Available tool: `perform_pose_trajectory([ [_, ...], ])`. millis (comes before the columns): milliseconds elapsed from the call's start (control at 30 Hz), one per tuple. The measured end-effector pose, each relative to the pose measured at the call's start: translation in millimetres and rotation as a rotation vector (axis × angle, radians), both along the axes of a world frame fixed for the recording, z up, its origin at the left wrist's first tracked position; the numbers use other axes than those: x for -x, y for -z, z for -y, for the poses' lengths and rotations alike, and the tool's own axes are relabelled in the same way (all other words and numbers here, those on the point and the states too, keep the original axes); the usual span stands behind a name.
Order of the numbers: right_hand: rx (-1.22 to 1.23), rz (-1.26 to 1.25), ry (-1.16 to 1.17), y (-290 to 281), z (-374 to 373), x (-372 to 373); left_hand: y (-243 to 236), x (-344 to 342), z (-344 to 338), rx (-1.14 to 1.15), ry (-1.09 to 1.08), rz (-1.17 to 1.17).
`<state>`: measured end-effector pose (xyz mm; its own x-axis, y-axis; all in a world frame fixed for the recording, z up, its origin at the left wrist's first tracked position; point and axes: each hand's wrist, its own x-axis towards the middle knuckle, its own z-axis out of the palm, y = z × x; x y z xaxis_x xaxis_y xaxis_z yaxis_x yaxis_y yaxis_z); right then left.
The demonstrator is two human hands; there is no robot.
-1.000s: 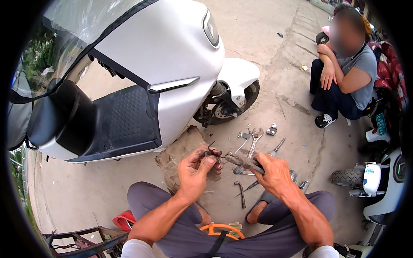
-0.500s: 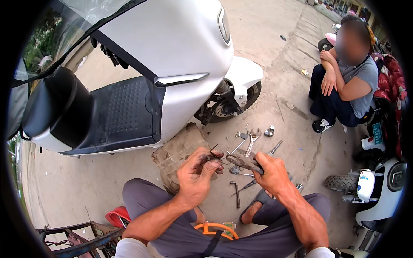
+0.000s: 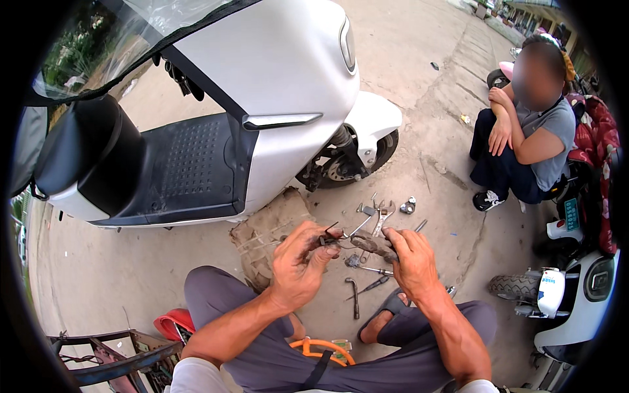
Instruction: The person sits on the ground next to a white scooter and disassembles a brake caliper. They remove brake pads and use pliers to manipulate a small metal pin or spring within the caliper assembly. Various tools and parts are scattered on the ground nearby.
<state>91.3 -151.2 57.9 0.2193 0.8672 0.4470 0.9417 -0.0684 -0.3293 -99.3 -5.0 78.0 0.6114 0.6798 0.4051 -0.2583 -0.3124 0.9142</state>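
Note:
My left hand (image 3: 298, 265) pinches a small dark part (image 3: 329, 240) between blackened thumb and fingers; a thin bent wire sticks out of it. Its exact kind is too small to make out. From the right, my right hand (image 3: 415, 265) grips a pair of worn, dirty pliers (image 3: 372, 245), whose jaws point at the left fingertips. A thin strand shows between jaws and fingers; whether the jaws are closed on it is unclear. Below the pliers on the ground lie an adjustable wrench (image 3: 383, 217), a screwdriver (image 3: 376, 283) and an L-shaped socket wrench (image 3: 354, 298).
A white scooter (image 3: 282, 78) stands ahead to the left, a dirty cloth or sack (image 3: 259, 229) beside it. At right a person (image 3: 524, 137) squats near parked scooters (image 3: 576, 295). A metal rack (image 3: 118, 367) and a red object (image 3: 173, 324) are at lower left. An orange ring (image 3: 321, 347) lies between my legs.
The view has shifted slightly. My right hand has turned a little on the pliers, and their jaws sit slightly farther from the left fingertips. My left hand keeps its pinch.

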Motion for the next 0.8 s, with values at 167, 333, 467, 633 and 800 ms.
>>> perform_pose_trajectory([
  [167, 0.009, 0.023, 0.036, -8.3, -1.7, 1.1, 1.5, -3.0, 0.9, 0.043, 0.022, 0.037],
  [333, -0.015, 0.046, 0.048, -10.9, -3.1, 2.3, 2.8, -1.0, -0.8, 0.085, 0.040, 0.023],
  [467, 0.064, 0.020, 0.075, -14.2, -0.1, 5.1, 4.5, -2.0, -2.3, 0.175, 0.047, 0.046],
  [633, 0.029, 0.019, 0.060, -12.7, -0.4, 3.7, 5.4, -2.4, -2.4, 0.264, 0.057, 0.062],
  [800, 0.050, 0.013, 0.046, -13.2, -2.2, 6.2, 6.2, -2.7, -1.3, 0.286, 0.066, 0.079],
])
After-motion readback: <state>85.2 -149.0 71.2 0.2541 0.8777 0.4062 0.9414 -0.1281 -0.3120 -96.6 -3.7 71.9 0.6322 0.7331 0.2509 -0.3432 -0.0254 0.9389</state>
